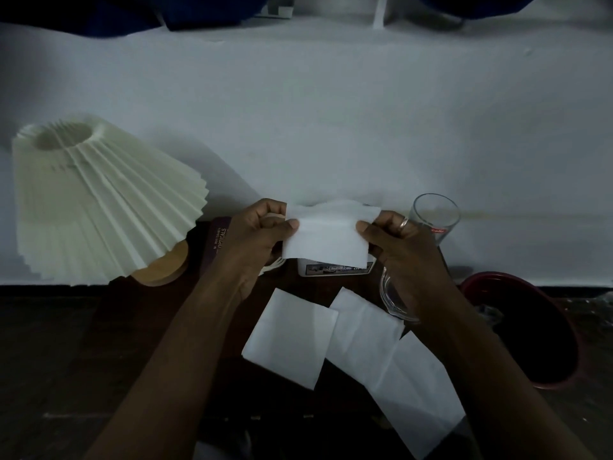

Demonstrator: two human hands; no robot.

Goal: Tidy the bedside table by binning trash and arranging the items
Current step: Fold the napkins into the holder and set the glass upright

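A white tissue [326, 235] is stretched flat between both my hands above the dark bedside table [139, 343]. My left hand [255, 237] pinches its left edge and my right hand [398, 240], with a ring on one finger, pinches its right edge. Beneath the tissue sits a white box [335, 269] with a printed label, mostly hidden. Three more white tissues lie flat on the table nearer me: one at the left [292, 336], one in the middle [361, 333], one at the right [418, 393].
A pleated cream lampshade [99, 200] on a wooden base [166, 267] stands at the left. A dark book [215, 247] lies behind my left wrist. A clear drinking glass [438, 217] stands at the right, and a glass dish [391, 293] shows under my right hand. A dark red bin [530, 330] sits right of the table.
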